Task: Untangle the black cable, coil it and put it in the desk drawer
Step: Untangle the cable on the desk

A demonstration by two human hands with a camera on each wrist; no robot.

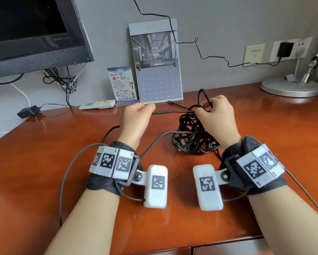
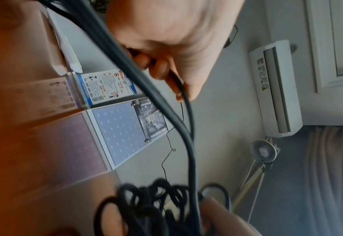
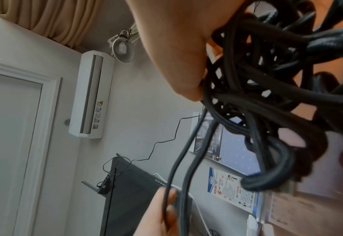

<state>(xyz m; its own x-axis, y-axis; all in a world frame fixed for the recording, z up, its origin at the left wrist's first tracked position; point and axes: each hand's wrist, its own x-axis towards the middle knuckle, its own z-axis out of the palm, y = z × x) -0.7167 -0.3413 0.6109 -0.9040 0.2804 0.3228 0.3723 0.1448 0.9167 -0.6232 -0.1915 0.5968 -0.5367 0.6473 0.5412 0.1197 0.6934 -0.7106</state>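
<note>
The black cable [image 1: 193, 137] lies as a tangled heap on the wooden desk [image 1: 62, 144], right of centre. My right hand [image 1: 204, 107] grips loops at the top of the heap, and one loop sticks up behind its fingers. From there two strands [image 1: 172, 112] run taut to the left into my left hand [image 1: 147, 107], which grips them in a fist. The left wrist view shows my left fingers [image 2: 162, 70] curled round a strand [image 2: 186, 102]. In the right wrist view the tangle [image 3: 267, 83] hangs against my right palm [image 3: 176, 47]. Shut drawer fronts [image 1: 228, 248] show below the desk's near edge.
A calendar [image 1: 158, 70] and a leaflet card [image 1: 122, 83] lean on the wall behind the hands. A white remote [image 1: 97, 104] and a black adapter [image 1: 28, 111] lie back left under the monitor [image 1: 34, 34]. A lamp base [image 1: 290, 87] stands back right.
</note>
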